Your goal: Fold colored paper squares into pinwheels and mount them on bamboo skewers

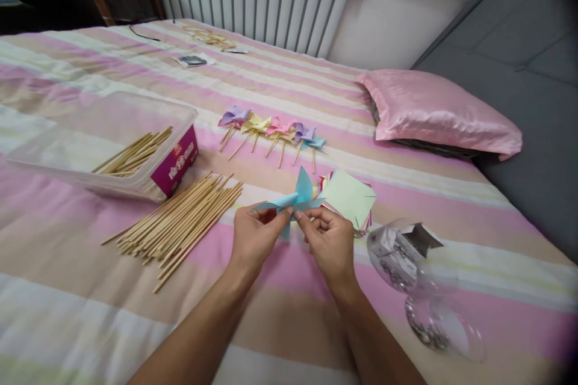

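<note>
Currently, sky-blue paper pinwheel [292, 199], pointed blades flaring; left fingers [277, 222], right fingers [304, 222] pinched together near centre.

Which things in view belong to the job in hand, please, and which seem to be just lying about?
Likely part of the job:
Blue paper pinwheel, in left hand and right hand
Row of pinwheels
Loose sticks
Plastic box of sticks
Paper squares
Small metal pieces in clear containers

Probably just lying about:
Pink pillow
Yellow tangle
Small dark-and-white item

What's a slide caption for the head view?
Left hand and right hand pinch a blue paper pinwheel over a striped bedspread, wooden sticks at left, more pinwheels beyond.
</note>
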Motion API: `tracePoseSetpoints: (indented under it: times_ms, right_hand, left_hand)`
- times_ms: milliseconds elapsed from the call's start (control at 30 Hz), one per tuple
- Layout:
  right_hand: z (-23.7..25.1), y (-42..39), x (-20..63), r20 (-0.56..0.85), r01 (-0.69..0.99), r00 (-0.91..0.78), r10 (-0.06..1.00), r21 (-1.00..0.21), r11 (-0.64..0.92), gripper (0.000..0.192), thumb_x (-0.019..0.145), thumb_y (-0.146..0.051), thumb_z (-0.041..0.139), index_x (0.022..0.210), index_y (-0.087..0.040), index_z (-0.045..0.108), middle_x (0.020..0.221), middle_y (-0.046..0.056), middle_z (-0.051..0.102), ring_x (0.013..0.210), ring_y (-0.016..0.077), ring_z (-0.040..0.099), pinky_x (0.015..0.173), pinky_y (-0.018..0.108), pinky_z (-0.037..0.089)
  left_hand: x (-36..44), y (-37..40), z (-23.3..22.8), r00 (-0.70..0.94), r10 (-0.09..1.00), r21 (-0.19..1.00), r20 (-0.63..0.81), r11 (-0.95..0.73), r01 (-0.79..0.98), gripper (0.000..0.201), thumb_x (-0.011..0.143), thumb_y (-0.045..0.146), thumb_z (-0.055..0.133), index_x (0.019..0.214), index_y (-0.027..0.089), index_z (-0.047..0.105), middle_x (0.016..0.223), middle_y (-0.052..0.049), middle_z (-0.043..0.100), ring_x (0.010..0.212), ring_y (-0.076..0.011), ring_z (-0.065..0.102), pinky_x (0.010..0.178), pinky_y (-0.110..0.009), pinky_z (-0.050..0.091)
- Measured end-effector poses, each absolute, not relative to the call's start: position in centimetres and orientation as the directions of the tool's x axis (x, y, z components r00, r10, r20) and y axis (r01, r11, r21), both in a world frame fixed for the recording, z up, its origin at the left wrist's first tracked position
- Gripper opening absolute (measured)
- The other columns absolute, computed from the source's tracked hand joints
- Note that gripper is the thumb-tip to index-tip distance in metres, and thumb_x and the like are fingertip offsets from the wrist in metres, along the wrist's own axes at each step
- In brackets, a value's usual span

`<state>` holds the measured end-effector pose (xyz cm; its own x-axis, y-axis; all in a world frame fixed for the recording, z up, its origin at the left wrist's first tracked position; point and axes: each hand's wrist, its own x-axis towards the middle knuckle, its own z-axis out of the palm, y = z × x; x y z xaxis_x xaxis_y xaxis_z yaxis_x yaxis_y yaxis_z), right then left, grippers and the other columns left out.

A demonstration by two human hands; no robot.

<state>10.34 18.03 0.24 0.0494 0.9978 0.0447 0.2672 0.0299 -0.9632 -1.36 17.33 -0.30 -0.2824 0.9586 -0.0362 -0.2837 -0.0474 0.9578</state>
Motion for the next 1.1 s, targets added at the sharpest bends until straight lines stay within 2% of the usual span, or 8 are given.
tracePoseSetpoints:
  times_ms: [800,967,1100]
  right_hand:
    - [0.25,18.12,10.45,0.051,0.253,0.055,0.997,-0.967,0.035,0.027,0.071,-0.039,0.065,0.066,-0.014,0.064,0.039,-0.006,0.045,0.033,0.0062,0.037,0.038,0.020,0.029]
    - [0.27,17.91,10.29,0.078,0.231,0.012,0.997,-0.970,0.073,0.024,0.072,-0.037,0.065,0.070,-0.013,0.065,0.044,-0.004,0.051,0.037,0.0073,0.043,0.038,0.019,0.034]
    - [0.45,17.74,10.14,0.084,0.175,-0.015,0.996,-0.981,0.085,0.023,0.074,-0.036,0.064,0.073,-0.013,0.064,0.051,-0.001,0.057,0.040,0.0086,0.049,0.040,0.020,0.040]
  left_hand:
    - [-1.26,17.30,-0.55,-0.229,0.972,0.974,-0.051,-0.003,-0.228,0.008,0.066,0.022,0.069,0.068,0.015,0.071,0.062,0.000,0.066,0.060,-0.0135,0.058,0.058,-0.023,0.044]
    - [-1.35,17.42,-0.17,-0.280,0.947,0.958,-0.160,0.081,-0.274,0.008,0.063,0.022,0.070,0.062,0.014,0.069,0.054,0.002,0.061,0.054,-0.0104,0.054,0.053,-0.021,0.042]
    - [-1.63,17.43,0.25,-0.227,0.940,0.910,-0.256,0.156,-0.383,0.011,0.062,0.024,0.071,0.062,0.014,0.068,0.055,0.001,0.062,0.050,-0.0086,0.052,0.050,-0.020,0.040]
